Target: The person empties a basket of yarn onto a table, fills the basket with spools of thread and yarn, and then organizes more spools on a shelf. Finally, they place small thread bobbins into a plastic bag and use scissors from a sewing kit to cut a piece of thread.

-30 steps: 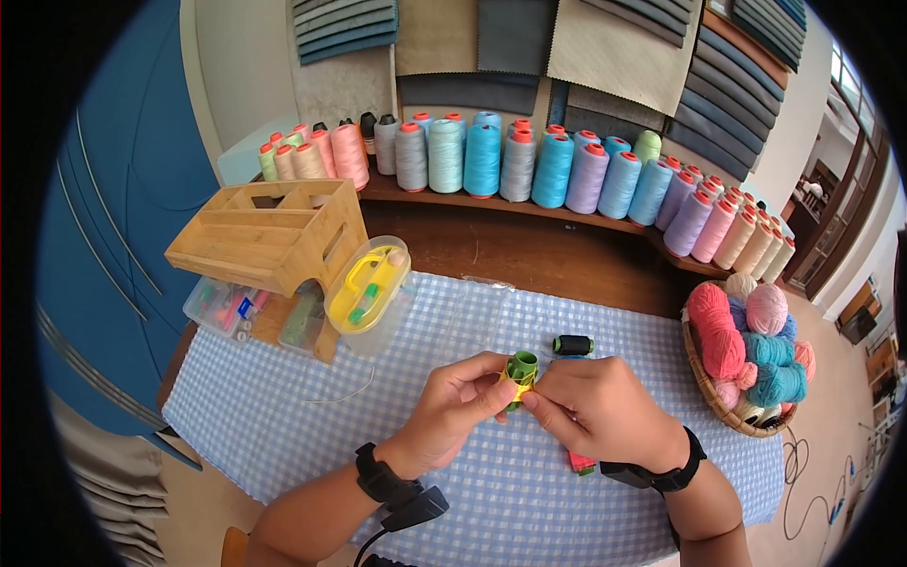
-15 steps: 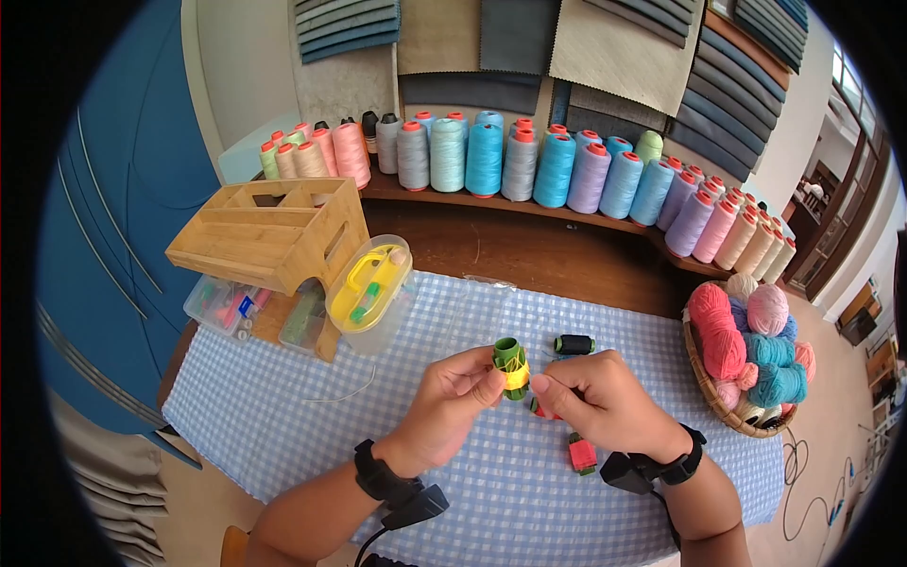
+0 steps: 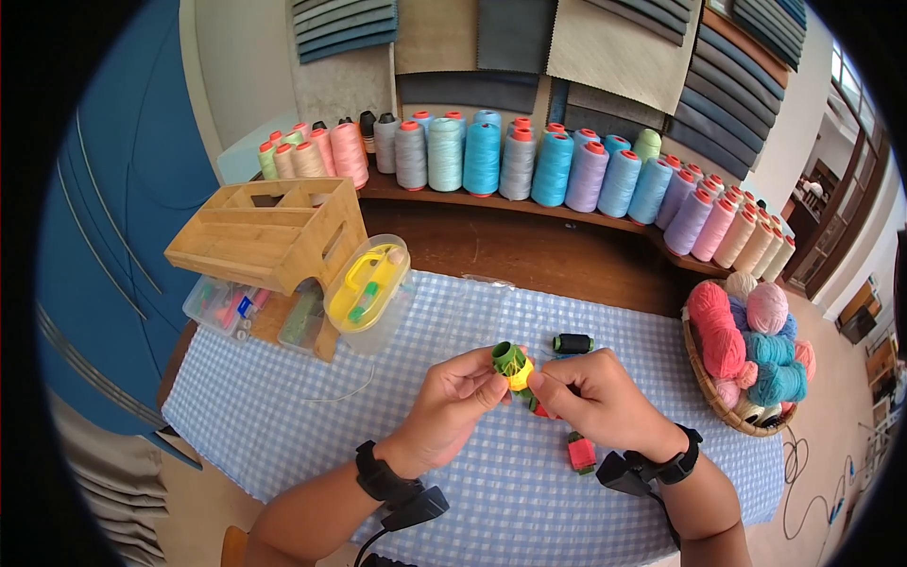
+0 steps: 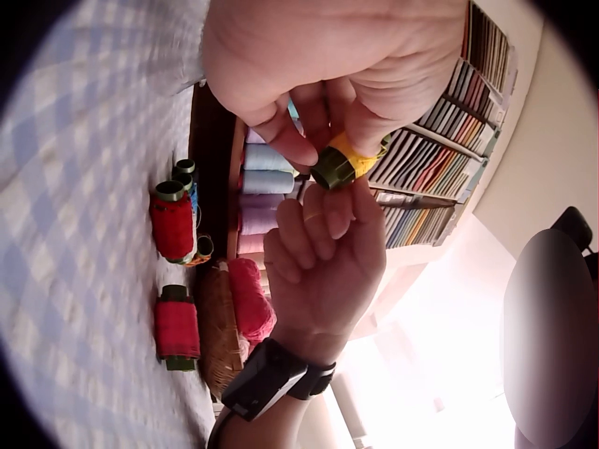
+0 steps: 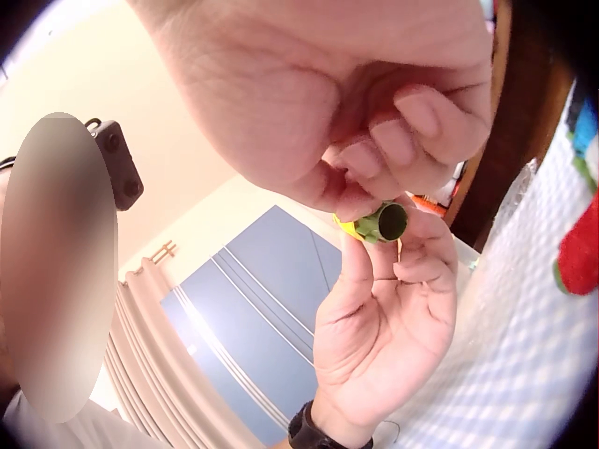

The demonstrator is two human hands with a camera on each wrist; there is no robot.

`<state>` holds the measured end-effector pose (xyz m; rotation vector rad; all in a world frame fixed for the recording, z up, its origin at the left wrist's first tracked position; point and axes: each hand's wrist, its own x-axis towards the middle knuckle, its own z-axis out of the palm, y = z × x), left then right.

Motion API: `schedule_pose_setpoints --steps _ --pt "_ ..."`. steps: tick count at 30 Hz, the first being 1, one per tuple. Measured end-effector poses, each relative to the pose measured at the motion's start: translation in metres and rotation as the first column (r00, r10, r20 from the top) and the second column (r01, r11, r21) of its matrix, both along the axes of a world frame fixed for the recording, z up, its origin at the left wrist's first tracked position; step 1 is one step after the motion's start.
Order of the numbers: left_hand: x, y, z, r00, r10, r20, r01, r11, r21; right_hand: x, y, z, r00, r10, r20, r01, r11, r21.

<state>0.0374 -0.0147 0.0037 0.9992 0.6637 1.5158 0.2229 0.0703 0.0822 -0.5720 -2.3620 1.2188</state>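
Spool [image 3: 506, 356] wound with yellow thread [image 3: 519, 377] is held tilted above the cloth-covered bench [image 3: 274, 416], the left hand's [image 3: 444, 406] grip clamped on it. The right hand's [image 3: 609, 402] grip is pinched together at the thread, near a black-wound spool [image 3: 573, 344] and a yarn basket [image 3: 704, 383].

Blue panelling [image 3: 123, 217] and a pleated curtain [image 3: 99, 472] stand left, pale floor [image 3: 822, 406] and probably a bright window [image 3: 849, 76] right.

I am in what looks like a sewing workshop: thread cones [image 3: 483, 159] line a wooden shelf [image 3: 406, 192], fabric swatches [image 3: 619, 47] hang behind, and yarn balls [image 3: 767, 308] fill a basket [image 3: 700, 376].
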Motion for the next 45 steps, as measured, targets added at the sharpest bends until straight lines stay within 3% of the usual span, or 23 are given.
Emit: schedule_pose_setpoints --steps 13,17,22,26,45 --pt "-0.0007 0.0016 0.0018 0.999 0.040 -0.023 -0.039 0.999 0.013 -0.0015 -0.0005 -0.0008 0.999 -0.030 -0.025 0.033 0.985 0.168" --pt "-0.0006 0.0019 -0.0003 0.997 0.070 -0.030 -0.070 0.997 0.021 -0.0011 0.0007 -0.0020 0.998 -0.047 -0.032 0.052 0.984 0.168" --pt "-0.0009 0.0032 0.0000 0.994 0.108 0.029 -0.108 0.994 -0.004 -0.0006 0.0016 -0.0032 0.999 -0.045 -0.003 0.045 0.999 0.027" --pt "-0.0006 0.0034 0.0004 0.991 0.110 0.078 -0.109 0.994 -0.019 -0.0005 0.0031 -0.0014 0.998 -0.035 0.048 0.032 0.998 0.061" --pt "0.0018 0.0046 -0.0021 0.986 0.120 0.114 -0.121 0.993 0.005 -0.0021 0.0000 -0.0037 1.000 -0.012 -0.006 0.012 0.999 0.049"
